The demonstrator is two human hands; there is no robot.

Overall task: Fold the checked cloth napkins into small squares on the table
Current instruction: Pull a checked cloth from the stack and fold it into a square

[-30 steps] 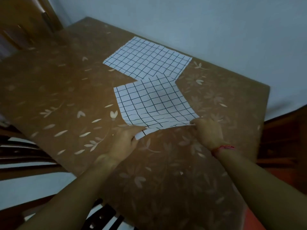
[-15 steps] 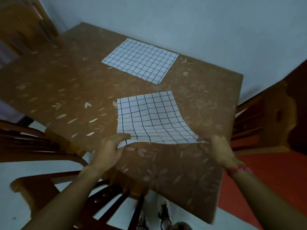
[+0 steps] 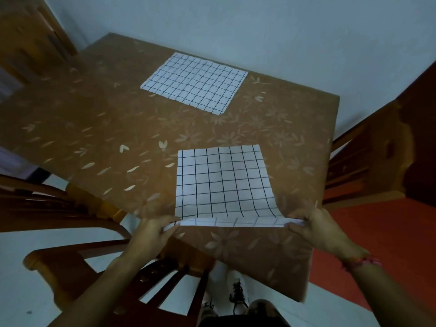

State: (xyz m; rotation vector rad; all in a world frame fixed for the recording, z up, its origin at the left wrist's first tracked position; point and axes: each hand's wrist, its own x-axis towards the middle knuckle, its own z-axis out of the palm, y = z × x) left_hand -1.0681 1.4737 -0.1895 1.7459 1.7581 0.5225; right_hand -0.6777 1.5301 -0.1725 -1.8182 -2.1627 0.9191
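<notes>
Head view: left hand (image 3: 152, 234) and right hand (image 3: 317, 228), arms stretched forward, each pinch a near corner of the checked napkin (image 3: 221, 185), lifted between them. Beyond both hands, a second napkin (image 3: 194, 82) lies flat on the table (image 3: 94, 128).

Lighting: dim and flat, with a cold bluish cast on the wall (image 3: 259, 31). No single source identifiable; no glare. Shadows: soft and weak, a faint one under the lifted edge of the near napkin (image 3: 221, 182). Distortion: marked wide-angle bowing; the table (image 3: 94, 128) edges curve and its corners splay outward. Focus: grid lines read fairly sharp at centre; the chair (image 3: 70, 267) at lower left is smeared and grainy
</notes>
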